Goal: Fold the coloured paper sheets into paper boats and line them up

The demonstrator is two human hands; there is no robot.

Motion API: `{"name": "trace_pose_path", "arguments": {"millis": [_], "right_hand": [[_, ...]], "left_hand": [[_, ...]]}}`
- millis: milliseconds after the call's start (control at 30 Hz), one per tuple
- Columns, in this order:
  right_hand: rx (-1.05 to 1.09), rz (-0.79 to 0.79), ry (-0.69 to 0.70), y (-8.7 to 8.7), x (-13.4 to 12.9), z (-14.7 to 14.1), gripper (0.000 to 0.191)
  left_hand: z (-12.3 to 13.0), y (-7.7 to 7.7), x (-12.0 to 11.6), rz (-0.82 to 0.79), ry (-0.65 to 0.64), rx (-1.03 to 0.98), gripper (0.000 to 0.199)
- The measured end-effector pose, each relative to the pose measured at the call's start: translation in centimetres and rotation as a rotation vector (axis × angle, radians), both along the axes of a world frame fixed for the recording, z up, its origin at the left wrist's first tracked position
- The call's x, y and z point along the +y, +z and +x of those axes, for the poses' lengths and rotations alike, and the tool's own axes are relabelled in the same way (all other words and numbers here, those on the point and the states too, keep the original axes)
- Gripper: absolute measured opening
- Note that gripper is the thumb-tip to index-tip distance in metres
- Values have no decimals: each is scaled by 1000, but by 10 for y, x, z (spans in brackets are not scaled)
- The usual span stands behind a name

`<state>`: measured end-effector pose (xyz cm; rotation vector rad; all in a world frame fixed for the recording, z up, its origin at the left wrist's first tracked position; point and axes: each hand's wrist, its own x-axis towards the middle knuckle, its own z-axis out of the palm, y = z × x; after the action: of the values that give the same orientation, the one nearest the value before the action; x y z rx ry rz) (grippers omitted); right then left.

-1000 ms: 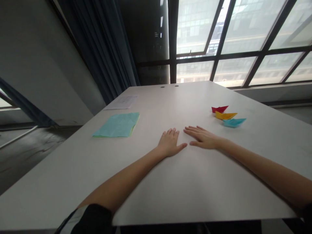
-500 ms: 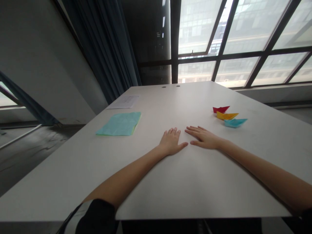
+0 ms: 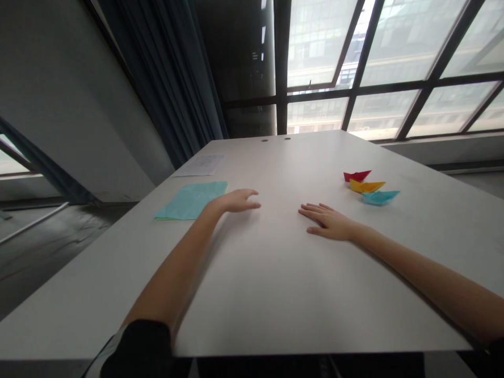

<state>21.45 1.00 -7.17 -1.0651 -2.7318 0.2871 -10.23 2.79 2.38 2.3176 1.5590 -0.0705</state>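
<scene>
My left hand (image 3: 238, 200) is raised above the white table, its thumb and fingers apart and nothing in its grasp. It hovers at the right edge of a stack of light-blue and green paper sheets (image 3: 189, 200), and the wrist covers that stack's right corner. My right hand (image 3: 326, 222) lies flat on the table, fingers stretched out and holding nothing. Beyond it to the right stand three folded paper boats: a red boat (image 3: 356, 177), a yellow boat (image 3: 366, 186) and a light-blue boat (image 3: 380, 197), lined up close together.
White printed sheets (image 3: 200, 165) lie at the table's left edge, behind the paper stack. The white table (image 3: 283, 294) reaches toward dark-framed windows. A dark blue curtain (image 3: 169, 79) hangs at the back left.
My left hand has lifted off the table and moved left and slightly forward, to the edge of the paper stack. My right hand and the boats have stayed put.
</scene>
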Motion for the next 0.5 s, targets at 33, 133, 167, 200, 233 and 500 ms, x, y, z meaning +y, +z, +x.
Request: {"name": "trace_pose_path", "arguments": {"millis": [33,133,167,200,233,500], "right_hand": [[1,-2,-2,0,0,0,65],[2,-4,-7,-1,1,1,65],[-1,-4,-8,-1,1,1,65],[-3,-4,-9,-1,1,1,65],[-5,-5,-11,-1,1,1,65],[-22,-6,-25,2,-1,2,65]], "left_hand": [[-17,3,7,51,91,60,67],[-68,-1,23,96,328,166,69],[-83,-5,26,75,375,183,71],[-97,-10,29,46,407,196,72],[-108,-15,31,9,437,203,72],[-136,-36,37,-24,446,224,80]]}}
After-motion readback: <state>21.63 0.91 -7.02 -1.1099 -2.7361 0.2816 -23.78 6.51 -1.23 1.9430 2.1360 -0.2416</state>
